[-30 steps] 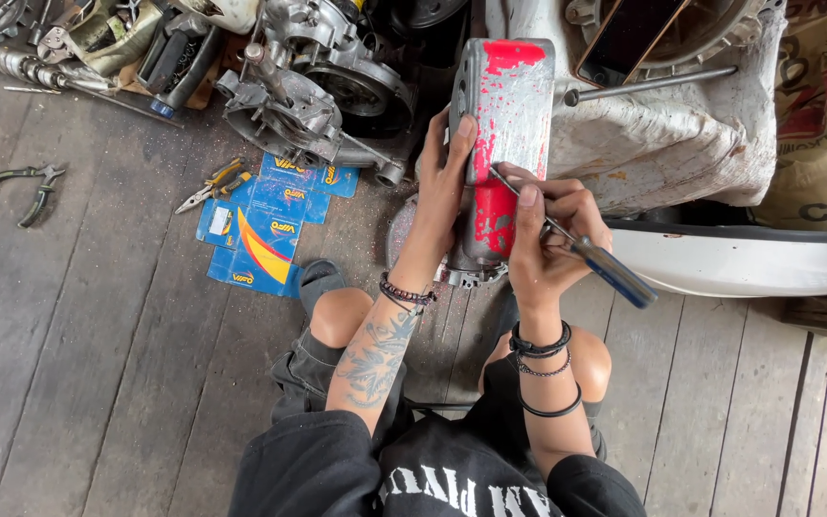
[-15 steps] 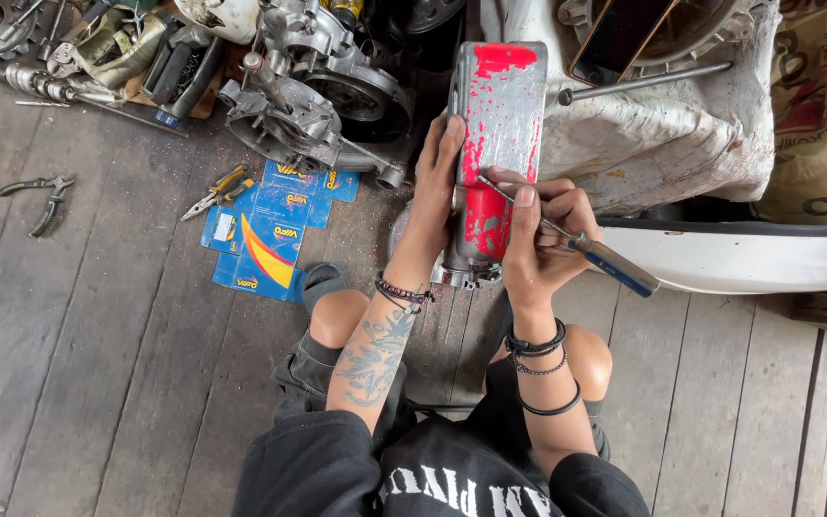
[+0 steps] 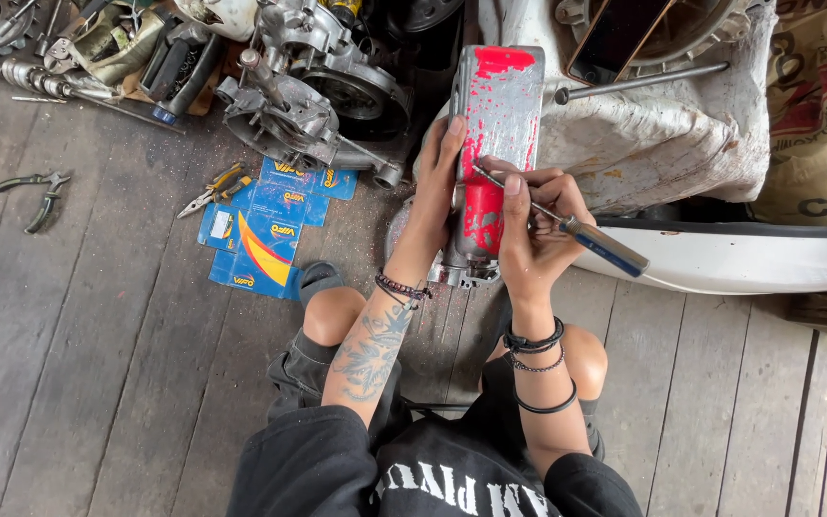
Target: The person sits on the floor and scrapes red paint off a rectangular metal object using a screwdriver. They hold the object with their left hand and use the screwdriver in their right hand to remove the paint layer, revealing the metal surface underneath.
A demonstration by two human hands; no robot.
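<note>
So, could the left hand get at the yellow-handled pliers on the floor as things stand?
Probably yes: the left hand only steadies the red-painted metal part, and the floorboards between it and the yellow-handled pliers hold only flat blue packets.

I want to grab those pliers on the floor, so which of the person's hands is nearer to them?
Left. The left hand rests on the red-painted metal part, on the side toward the pliers. The right hand, holding the screwdriver, sits farther away on the part's other side.
</note>
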